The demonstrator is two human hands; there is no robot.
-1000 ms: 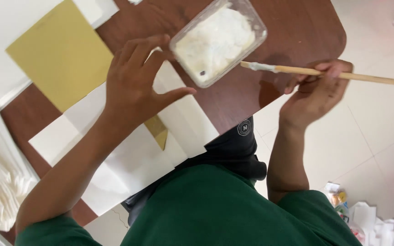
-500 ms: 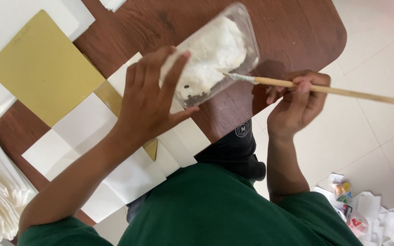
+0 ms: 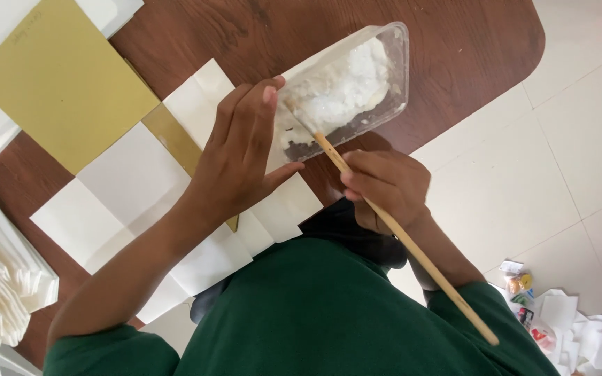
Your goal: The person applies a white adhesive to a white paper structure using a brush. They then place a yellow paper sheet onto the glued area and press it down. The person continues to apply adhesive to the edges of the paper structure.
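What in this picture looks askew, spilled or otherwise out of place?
The clear plastic tub of white paste is tipped up on edge by the left hand, not flat on the brown wooden table. The right hand pokes a wooden-handled brush into it. Crumpled paper scraps litter the tiled floor.

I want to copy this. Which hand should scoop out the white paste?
Probably the right hand: it grips the wooden brush, whose tip is inside the clear tub. The left hand is busy tilting the tub.

One clear tub (image 3: 357,90), one brush (image 3: 412,251), one yellow card (image 3: 57,83).
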